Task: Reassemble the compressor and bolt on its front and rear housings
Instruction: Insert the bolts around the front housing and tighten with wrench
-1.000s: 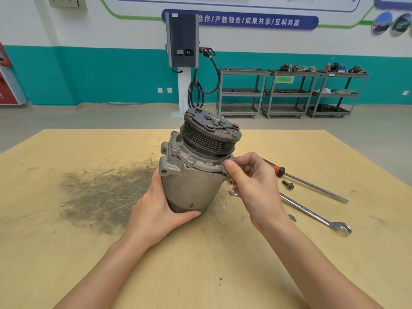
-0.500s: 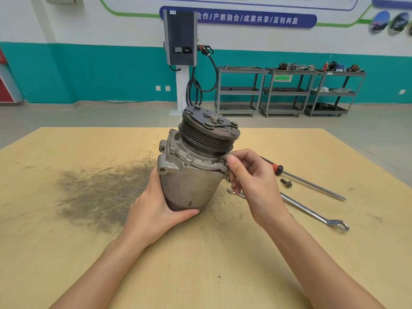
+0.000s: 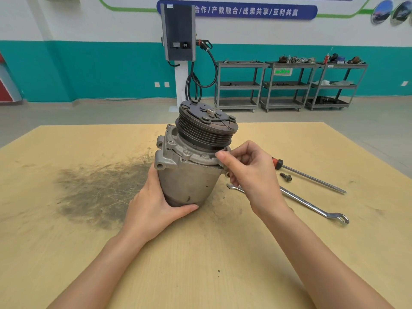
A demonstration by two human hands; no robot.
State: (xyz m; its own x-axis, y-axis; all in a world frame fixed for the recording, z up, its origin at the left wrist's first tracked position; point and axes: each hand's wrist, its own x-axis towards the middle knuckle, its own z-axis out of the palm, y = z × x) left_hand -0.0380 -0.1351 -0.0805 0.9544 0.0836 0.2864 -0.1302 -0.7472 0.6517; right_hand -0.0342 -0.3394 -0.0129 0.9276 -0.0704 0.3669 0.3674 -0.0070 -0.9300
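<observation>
The grey compressor [image 3: 189, 179] stands tilted on the wooden table [image 3: 66, 253], its dark grooved pulley [image 3: 207, 128] on top. My left hand [image 3: 156, 206] grips the lower body, thumb across the front. My right hand [image 3: 247, 172] is at the front housing flange [image 3: 189, 156] on the right side, thumb and fingers pinched together at a bolt position; whatever it pinches is hidden by the fingers. One loose dark bolt [image 3: 286, 176] lies on the table to the right.
A red-handled screwdriver [image 3: 312, 176] and a chrome spanner [image 3: 312, 205] lie right of the compressor. A dark greasy smear [image 3: 95, 190] covers the table to the left. Metal shelf carts [image 3: 287, 85] and a charger post [image 3: 179, 41] stand far behind.
My right hand's fingers have shifted slightly at the flange edge, as if twisting. The compressor and my left hand stay where they were.
</observation>
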